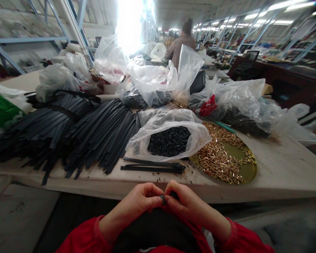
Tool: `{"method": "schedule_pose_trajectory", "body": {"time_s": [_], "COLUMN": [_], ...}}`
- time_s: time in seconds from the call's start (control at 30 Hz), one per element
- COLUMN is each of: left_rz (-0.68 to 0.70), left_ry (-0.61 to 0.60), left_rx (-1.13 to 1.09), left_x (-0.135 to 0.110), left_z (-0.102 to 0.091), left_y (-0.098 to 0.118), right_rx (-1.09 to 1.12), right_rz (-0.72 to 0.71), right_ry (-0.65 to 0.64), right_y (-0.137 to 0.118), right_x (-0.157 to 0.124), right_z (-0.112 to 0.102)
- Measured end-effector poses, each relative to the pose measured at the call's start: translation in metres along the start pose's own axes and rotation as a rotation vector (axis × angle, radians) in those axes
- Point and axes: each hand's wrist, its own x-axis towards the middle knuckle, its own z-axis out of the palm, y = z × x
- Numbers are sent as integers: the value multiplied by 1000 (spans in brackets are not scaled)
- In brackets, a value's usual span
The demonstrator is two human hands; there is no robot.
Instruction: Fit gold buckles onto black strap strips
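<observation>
My left hand (147, 197) and my right hand (183, 199) meet in front of the table edge, fingertips pinched together. Between them is a small black piece (162, 199), held by the left thumb and fingers and touched by the right fingertips. More black material (174, 195) shows within the curled right fingers; its shape is mostly hidden. Just beyond lie a few black straps (152, 167) with gold-coloured bits at their right end. Behind them, an open clear plastic bag (137, 142) holds many small black loops (170, 140).
A round gold tray (250, 170) of gold metal buckles (213, 154) sits at right, beside a teal stick (225, 127). Black straps (102, 133) are piled at left. Filled plastic bags (152, 79) line the back. A person (183, 42) is farther off.
</observation>
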Motion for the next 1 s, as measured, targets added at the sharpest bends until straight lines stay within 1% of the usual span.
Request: {"method": "schedule_pose_trajectory", "body": {"time_s": [0.1, 0.2, 0.37, 0.47, 0.57, 0.67, 0.73, 0.8, 0.87, 0.93, 1.0], "left_rz": [-26, -16, -30, -28, -35, -10, 57, 130, 167, 151, 110], "left_ry": [-16, -26, -4, -44, -76, -107, -109, -90, -78, -89, -109], "left_rx": [27, 71, 122, 120, 151, 316, 436, 527, 584, 585, 535], "left_x": [-5, -8, -6, -3, -3, -4, -5, -5, -4, -3, -2], "left_z": [2, 4, 6, 6, 4, 2, 0, -1, -1, -1, -1], "left_y": [9, 13, 7, 3, 4, 8, 11, 12, 10, 8, 4], "right_rx": [101, 141, 125, 102, 87, 106, 183, 314, 410, 389, 291], "right_rz": [55, 100, 125, 126, 112, 91, 126, 194, 233, 212, 176], "right_ry": [12, -1, -87, -100, -66, 4, 33, 5, -61, -113, -142], "right_y": [1, 2, 0, 1, 4, 8, 11, 12, 12, 9, 6], "right_x": [-2, -1, -1, -4, -4, -1, 2, 5, 7, 6, 4], "right_z": [1, 0, -3, -4, -3, -2, 0, 1, 1, -1, -2]}}
